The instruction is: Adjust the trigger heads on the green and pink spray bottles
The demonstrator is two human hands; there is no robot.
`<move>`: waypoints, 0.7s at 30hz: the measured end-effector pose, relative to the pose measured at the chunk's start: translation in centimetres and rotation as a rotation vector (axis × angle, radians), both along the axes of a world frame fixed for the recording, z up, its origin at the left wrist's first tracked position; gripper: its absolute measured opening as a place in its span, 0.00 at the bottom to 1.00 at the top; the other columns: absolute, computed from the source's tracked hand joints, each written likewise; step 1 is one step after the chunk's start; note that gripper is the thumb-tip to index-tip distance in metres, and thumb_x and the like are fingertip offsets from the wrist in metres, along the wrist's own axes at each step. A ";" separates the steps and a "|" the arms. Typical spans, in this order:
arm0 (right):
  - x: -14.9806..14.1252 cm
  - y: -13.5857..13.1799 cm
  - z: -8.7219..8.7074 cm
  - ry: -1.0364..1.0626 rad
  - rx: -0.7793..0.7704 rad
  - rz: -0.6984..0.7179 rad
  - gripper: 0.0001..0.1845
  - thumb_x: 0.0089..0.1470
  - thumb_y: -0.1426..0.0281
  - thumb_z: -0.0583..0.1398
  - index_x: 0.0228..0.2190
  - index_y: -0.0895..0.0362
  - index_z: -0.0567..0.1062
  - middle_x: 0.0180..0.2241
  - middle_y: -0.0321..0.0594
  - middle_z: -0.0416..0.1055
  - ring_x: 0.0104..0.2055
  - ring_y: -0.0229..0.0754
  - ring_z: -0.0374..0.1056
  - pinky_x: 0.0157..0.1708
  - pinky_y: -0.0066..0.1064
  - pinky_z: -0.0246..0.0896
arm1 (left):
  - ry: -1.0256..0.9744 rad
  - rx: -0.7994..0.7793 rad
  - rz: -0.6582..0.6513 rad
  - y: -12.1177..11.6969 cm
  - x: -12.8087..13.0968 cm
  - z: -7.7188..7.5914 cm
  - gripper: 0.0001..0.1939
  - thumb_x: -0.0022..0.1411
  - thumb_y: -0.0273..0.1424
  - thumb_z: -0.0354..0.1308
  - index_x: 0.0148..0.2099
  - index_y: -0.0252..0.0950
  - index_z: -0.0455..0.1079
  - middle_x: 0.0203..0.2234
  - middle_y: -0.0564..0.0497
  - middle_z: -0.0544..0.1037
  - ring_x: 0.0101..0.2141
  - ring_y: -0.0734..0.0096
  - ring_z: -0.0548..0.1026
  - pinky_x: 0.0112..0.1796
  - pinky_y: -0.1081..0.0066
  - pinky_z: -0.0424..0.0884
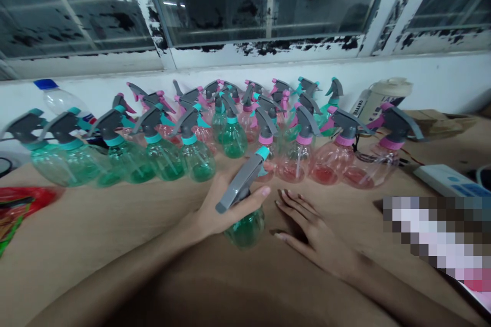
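My left hand (pixel 222 204) is wrapped round the neck of a green spray bottle (pixel 246 230) near the middle of the table. Its grey trigger head with a teal nozzle points up and to the right, and my fingers hide the collar. Just to the right, my right hand (pixel 314 230) rests palm down on the tabletop (pixel 153 230), fingers spread and holding nothing. Beyond my hands stand green spray bottles (pixel 164 161) with teal collars on the left and pink spray bottles (pixel 295 163) with pink collars on the right. More spray bottles crowd behind them.
A clear plastic bottle with a blue cap (pixel 61 99) stands at the back left; a red packet (pixel 30 202) lies at the left edge. At the right are a pale tumbler (pixel 387 102), brown cardboard (pixel 437 122) and a white box (pixel 448 181). Windows (pixel 261 0) rise behind.
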State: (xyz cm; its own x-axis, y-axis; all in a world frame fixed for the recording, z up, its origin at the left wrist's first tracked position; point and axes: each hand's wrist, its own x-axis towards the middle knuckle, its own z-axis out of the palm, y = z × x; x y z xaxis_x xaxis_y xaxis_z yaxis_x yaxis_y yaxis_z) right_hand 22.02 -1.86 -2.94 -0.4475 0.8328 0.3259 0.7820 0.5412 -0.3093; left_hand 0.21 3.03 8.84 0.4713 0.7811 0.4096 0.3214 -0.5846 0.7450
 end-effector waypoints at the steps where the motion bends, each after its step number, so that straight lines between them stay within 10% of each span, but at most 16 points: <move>1: 0.0 0.0 0.0 -0.004 -0.001 0.000 0.32 0.59 0.56 0.53 0.60 0.58 0.59 0.63 0.46 0.53 0.65 0.50 0.47 0.61 0.50 0.49 | 0.010 0.017 -0.002 -0.1 0.0 0.0 0.17 0.57 0.36 0.57 0.49 0.40 0.68 0.30 0.50 0.75 0.28 0.66 0.72 0.32 0.66 0.69; 8: 0.0 -0.1 0.3 -0.022 -0.015 -0.012 0.32 0.59 0.55 0.52 0.59 0.60 0.59 0.63 0.47 0.53 0.65 0.49 0.48 0.61 0.49 0.49 | 0.012 0.016 -0.057 -0.1 0.0 0.0 0.18 0.59 0.36 0.55 0.51 0.39 0.66 0.42 0.46 0.75 0.29 0.67 0.74 0.29 0.68 0.69; 21: 0.1 -0.1 0.1 -0.037 0.006 -0.006 0.32 0.59 0.55 0.52 0.59 0.60 0.60 0.62 0.47 0.54 0.65 0.49 0.48 0.61 0.49 0.49 | 0.083 0.118 -0.012 -0.2 0.2 0.3 0.03 0.57 0.34 0.53 0.33 0.41 0.64 0.20 0.56 0.71 0.20 0.72 0.69 0.25 0.70 0.68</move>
State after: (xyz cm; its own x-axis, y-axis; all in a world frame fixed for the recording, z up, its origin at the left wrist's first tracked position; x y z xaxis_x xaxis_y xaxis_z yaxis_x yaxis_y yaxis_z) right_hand 22.11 -1.94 -2.85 -0.4540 0.8336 0.3147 0.7960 0.5382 -0.2770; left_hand 0.41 2.82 9.15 0.5163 0.7240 0.4574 0.3717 -0.6706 0.6420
